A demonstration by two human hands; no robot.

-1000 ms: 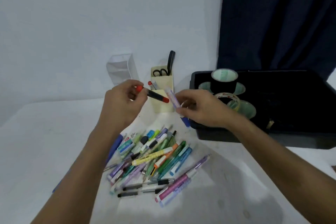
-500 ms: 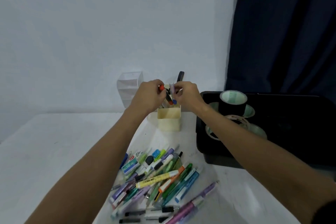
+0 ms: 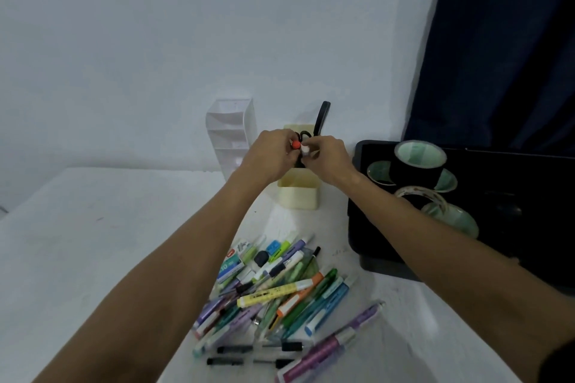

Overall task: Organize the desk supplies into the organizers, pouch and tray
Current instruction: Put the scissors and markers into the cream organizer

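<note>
Two hands crowd the cream organizer: left hand pinches a red-capped marker, right hand a white-ended pen; colliding could tip it.

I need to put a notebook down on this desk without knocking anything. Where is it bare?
Bare: the white tabletop left of the left forearm, reaching back to the wall. Crowded: the pen pile at near centre, the yellow organizer and clear organizer behind it, and the black tray with tape rolls at right.
</note>
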